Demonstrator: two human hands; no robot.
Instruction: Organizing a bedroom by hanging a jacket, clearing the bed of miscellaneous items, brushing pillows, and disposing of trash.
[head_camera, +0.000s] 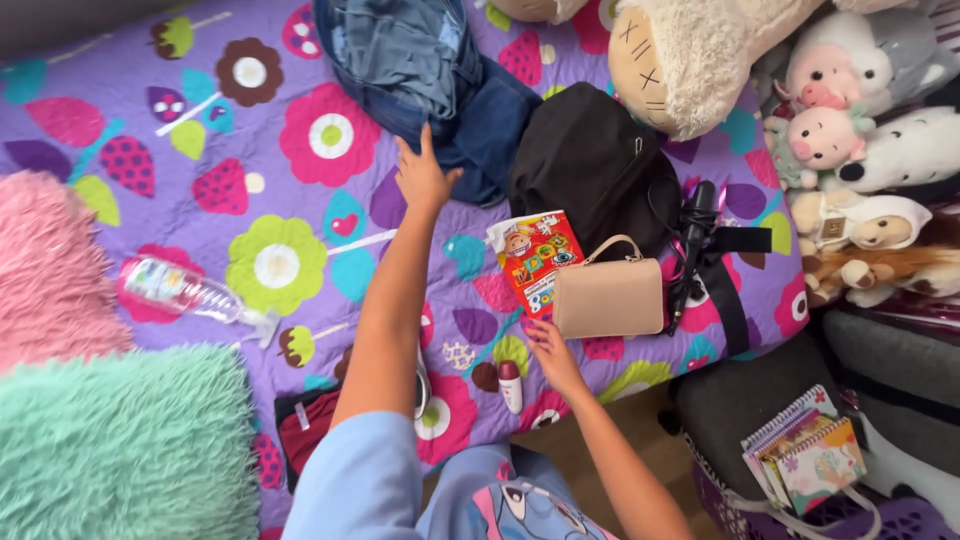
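I see L hand (422, 178) reaching far, fingers spread, flat and released, touching the jeans (425, 75) at their near edge. R hand (553, 355) near, released too, fingertips on the snack pack (535, 260), just left of the beige purse (608, 298).

Light blue short-sleeve top (350, 480) w/ cartoon print on front, both forearms bare, no jewellery visible.
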